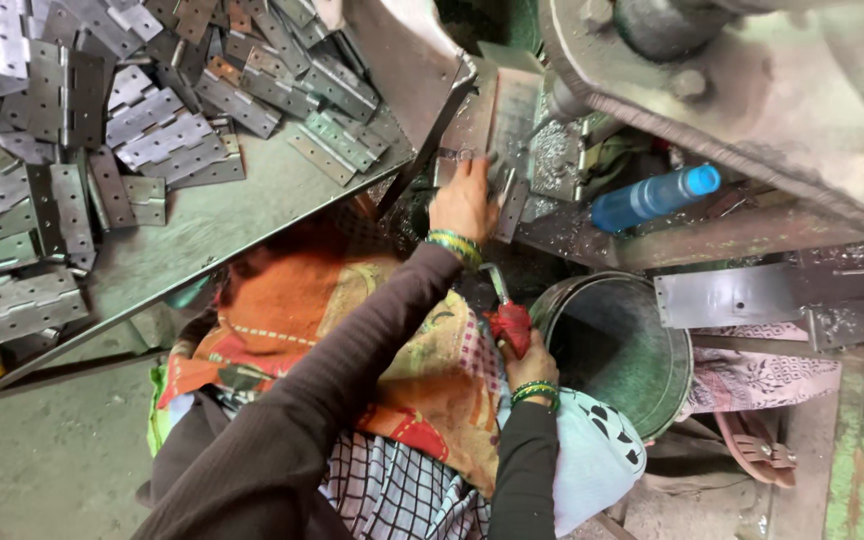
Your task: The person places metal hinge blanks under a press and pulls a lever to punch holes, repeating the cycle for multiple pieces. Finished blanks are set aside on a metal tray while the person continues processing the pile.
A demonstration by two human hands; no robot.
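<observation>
Two hands: both working at the press.
Left hand [464, 203]: fingers closing on a flat grey metal hinge [508, 208], far centre.
Right hand [530, 362]: fingers gripping a red-handled lever [508, 318], near the green metal bucket [620, 345].
Desk [222, 215]: carrying heaped hinges, far left.

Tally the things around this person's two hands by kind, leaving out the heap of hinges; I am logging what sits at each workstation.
Blue plastic bottle: 1
Round metal bucket: 1
Red-handled tool, in the right hand: 1
Metal hinge piece at the left hand: 1
Total: 4
</observation>
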